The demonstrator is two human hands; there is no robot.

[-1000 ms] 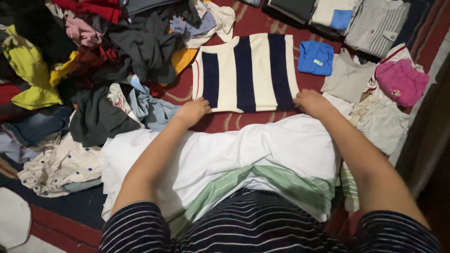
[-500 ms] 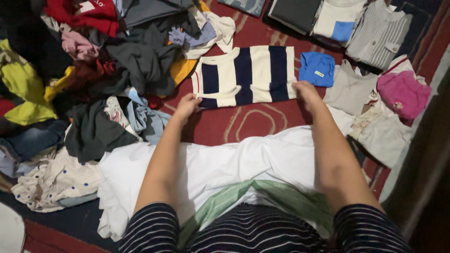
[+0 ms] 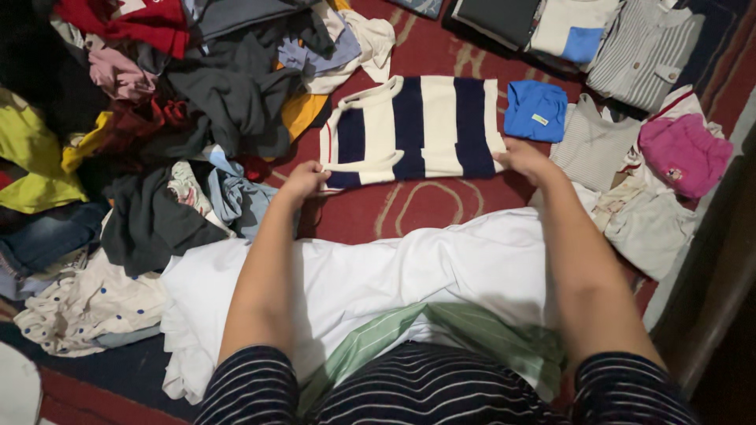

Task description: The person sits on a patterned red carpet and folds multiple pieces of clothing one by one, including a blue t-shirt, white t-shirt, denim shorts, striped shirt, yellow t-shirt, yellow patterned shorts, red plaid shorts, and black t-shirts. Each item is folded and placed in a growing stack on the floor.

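A folded cream shirt with wide navy stripes (image 3: 413, 126) lies on the red patterned rug (image 3: 425, 205) in front of me. My left hand (image 3: 305, 179) pinches its near left corner, my right hand (image 3: 526, 160) grips its near right corner. The near edge is slightly lifted off the rug. A white cloth with green stripes (image 3: 378, 291) covers my lap, under both forearms.
A loose heap of mixed clothes (image 3: 157, 118) fills the left side. Folded items sit at the right: a blue garment (image 3: 535, 110), a grey top (image 3: 591, 142), a pink garment (image 3: 683, 153), a striped shirt (image 3: 642, 47). Dark furniture edge (image 3: 720, 267) at far right.
The striped shirt was folded in half away from me, becoming shorter. Both hands moved forward with it and now hold its near corners; the view shifted slightly.
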